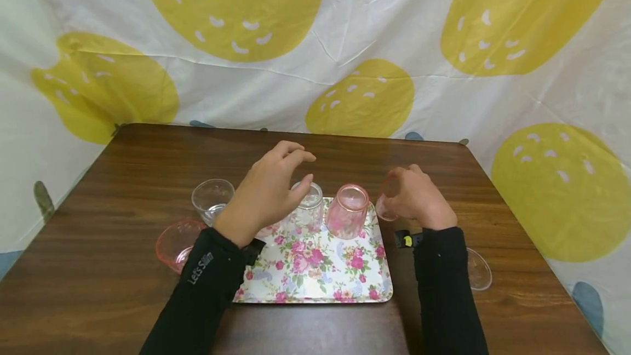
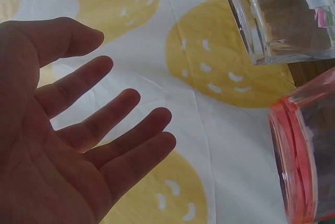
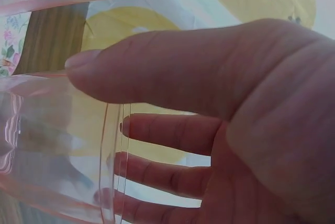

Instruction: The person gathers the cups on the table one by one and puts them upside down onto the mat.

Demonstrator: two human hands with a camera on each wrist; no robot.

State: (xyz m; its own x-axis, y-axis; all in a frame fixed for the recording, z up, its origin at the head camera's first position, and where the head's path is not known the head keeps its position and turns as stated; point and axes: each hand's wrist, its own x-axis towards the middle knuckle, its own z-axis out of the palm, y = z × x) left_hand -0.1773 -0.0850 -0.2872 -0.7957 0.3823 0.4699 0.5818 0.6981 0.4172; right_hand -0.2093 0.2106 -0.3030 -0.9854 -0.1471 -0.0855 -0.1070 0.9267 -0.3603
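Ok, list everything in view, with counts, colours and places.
Brown wooden table: one, brown, underneath
White floral rectangular tray: one, white and pink, centre
Clear round cups: three, colourless; on tray, left, right (partly hidden)
Pink round cups: at least three, pink; on tray, left, right
White printed fabric: one, white and yellow, behind
Black wrist devices: two, black, wrists
Black sleeves: two, black, arms
Left hand: one, bare, raised near tray
Right hand: one, bare, gripping pink cup

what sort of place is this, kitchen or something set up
Probably an indoor spot set up for filming rather than a working kitchen: a yellow-patterned cloth hangs like a backdrop behind a wood-grained table, where a floral tray bears a pink tumbler.
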